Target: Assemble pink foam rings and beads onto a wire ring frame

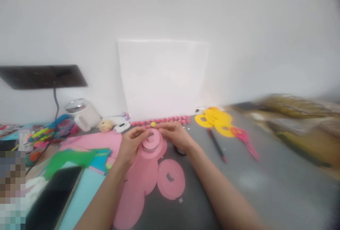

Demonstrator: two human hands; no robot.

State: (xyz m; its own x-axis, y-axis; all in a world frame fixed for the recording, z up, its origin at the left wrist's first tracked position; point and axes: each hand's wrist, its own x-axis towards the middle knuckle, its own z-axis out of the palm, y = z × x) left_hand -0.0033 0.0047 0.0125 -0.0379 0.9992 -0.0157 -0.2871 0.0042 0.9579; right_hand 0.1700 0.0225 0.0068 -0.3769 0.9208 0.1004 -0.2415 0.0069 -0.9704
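My left hand (130,145) and my right hand (174,134) meet over the grey table (265,184), both pinching a pink paper ring (152,144) with a round hole in it. The ring is lifted slightly and curled between my fingertips. A small yellow bead (153,124) sits just above my fingers. Under my hands lie more pink paper discs (170,179), one with a small dark cut-out in its middle.
A row of pink beads (170,119) lines the foot of a white board (163,77). Yellow paper rings (216,120), orange scissors (245,141) and a dark pen (216,145) lie to the right. Left: coloured paper sheets (77,159), a phone (55,196), a white mug (83,115).
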